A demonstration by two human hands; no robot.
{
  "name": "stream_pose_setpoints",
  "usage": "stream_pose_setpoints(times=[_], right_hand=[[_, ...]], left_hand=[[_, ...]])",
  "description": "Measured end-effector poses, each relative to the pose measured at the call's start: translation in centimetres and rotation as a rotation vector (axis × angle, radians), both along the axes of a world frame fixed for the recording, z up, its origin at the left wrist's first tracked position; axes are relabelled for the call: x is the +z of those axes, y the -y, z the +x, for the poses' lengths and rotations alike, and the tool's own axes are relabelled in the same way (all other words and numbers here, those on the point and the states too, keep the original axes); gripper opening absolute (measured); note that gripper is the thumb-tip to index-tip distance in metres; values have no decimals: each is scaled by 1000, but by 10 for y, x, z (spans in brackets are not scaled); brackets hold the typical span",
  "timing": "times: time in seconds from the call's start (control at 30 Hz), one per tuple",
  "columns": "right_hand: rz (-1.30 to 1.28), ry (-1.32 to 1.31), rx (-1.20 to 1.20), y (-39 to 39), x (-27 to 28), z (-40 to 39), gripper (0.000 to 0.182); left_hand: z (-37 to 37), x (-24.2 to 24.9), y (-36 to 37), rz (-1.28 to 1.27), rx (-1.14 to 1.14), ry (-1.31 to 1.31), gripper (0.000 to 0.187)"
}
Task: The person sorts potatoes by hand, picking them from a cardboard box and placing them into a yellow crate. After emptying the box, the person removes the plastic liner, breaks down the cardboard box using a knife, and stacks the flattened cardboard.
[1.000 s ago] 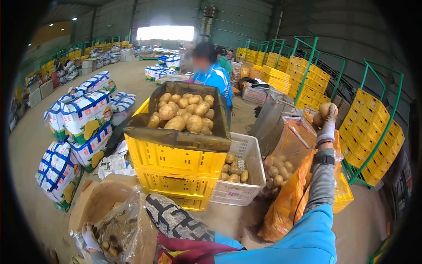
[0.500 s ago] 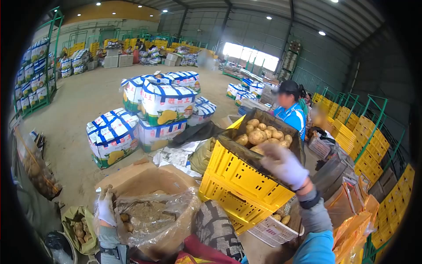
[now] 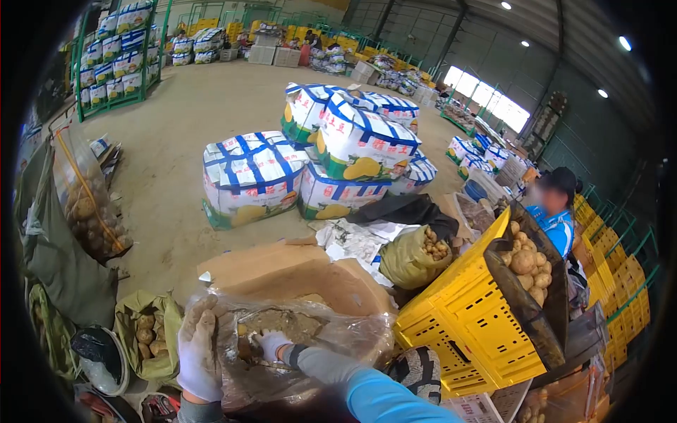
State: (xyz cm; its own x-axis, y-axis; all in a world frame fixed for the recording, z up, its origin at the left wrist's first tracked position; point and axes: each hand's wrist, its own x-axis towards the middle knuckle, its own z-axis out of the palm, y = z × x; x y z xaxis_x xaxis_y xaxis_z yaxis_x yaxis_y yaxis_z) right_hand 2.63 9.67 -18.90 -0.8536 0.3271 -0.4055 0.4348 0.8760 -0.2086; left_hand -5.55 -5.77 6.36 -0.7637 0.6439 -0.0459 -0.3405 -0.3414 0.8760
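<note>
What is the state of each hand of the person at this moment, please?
Left hand: open, fingers up, nothing seen in it.
Right hand: reaching down into the plastic-lined box; its grip cannot be told.

Ahead of you, the front left bag (image 3: 254,180) carries red Chinese characters along its side, which read 精品土, with the rest running around the end out of clear sight. On the top bag (image 3: 367,144) of the pile beside it, you can read 土豆 in red on the end nearer you, and red characters beginning 精品土 on the long side. The bag underneath (image 3: 342,194) shows 精品 in the same red print, partly covered. Near your right, the white crate (image 3: 476,407) has red characters too blurred to read. The bags on the green rack (image 3: 116,63) bear red print too small for you to make out.
</note>
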Motion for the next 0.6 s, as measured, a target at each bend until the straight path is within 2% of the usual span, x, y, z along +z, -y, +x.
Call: stream_pose_setpoints(times=[0.03,0.07,0.13,0.17,0.2,0.47,0.5,0.6], right_hand=[[48,-39,22,11,-11,-14,40],[119,-68,100,14,-51,-32,41],[109,-34,0,32,-48,-64,74],[241,95,167,33,-62,-76,65],[240,119,189,37,-74,-84,64],[77,124,66,55,-128,-113,56],[54,116,56,55,-133,-112,56],[-25,70,0,48,-140,-100,53]], left_hand=[[0,6,4,-28,-35,21,39],[-1,9,5,-55,-73,43,41],[-5,4,3,-97,-87,55,45],[-4,3,3,-112,-85,72,46],[-5,1,2,-123,-85,87,46],[-5,9,7,-211,-206,-77,31],[-4,10,6,-190,-184,-22,30],[-6,9,1,-168,-218,-145,34]])
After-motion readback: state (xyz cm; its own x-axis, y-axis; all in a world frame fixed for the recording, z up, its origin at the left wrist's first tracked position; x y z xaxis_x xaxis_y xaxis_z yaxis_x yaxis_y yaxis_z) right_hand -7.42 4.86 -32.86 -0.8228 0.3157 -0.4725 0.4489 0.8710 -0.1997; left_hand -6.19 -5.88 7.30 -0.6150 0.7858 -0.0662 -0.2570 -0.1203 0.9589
